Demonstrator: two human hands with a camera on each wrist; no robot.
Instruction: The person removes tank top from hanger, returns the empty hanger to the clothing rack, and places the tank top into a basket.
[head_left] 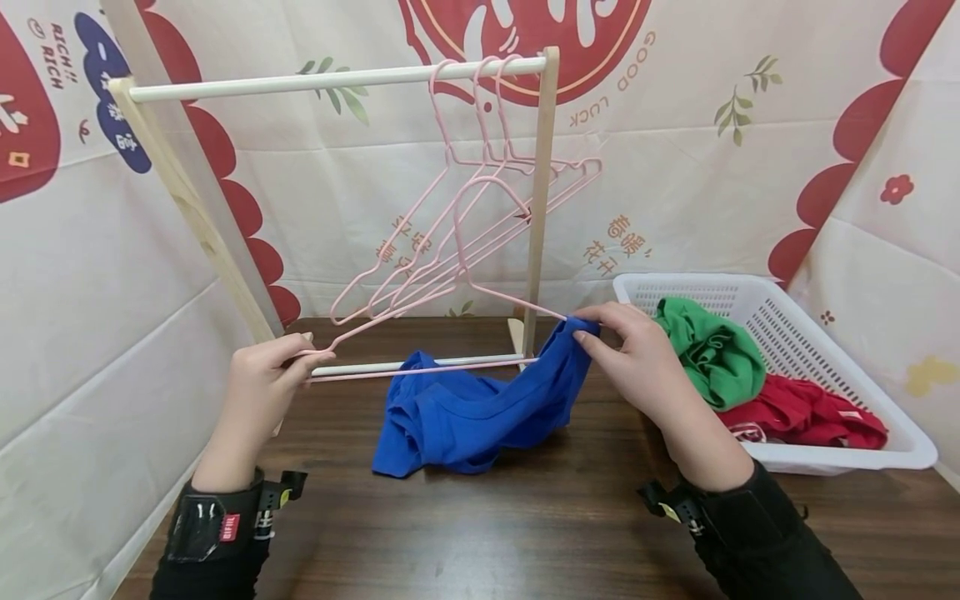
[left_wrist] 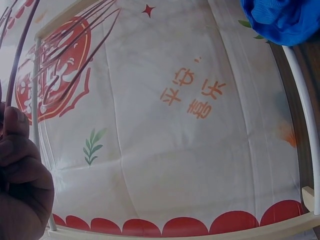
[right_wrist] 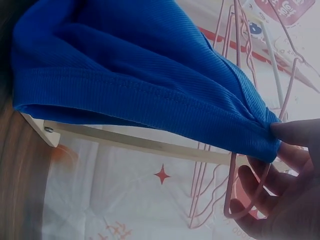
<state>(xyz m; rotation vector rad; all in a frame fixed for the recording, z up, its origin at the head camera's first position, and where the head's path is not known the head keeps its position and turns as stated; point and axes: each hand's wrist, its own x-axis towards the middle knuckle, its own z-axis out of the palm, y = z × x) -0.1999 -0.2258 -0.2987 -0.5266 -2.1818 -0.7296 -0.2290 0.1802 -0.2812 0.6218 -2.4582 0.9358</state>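
A pink clothes hanger is held up over the table, its hook pointing upward. My left hand pinches its left end between thumb and fingers. On its right end hangs part of a blue ribbed garment, whose rest droops in folds down to the tabletop. With thumb and fingers, my right hand pinches the garment's edge at that end. In the right wrist view, the hanger's rounded tip pokes out past the blue cloth, beside my curled fingers. Whether the garment is a shirt or a vest cannot be told.
Several more pink hangers hang on the white rail of a wooden rack behind. A white plastic basket on the right holds a green garment and a red garment. The brown tabletop lies in front.
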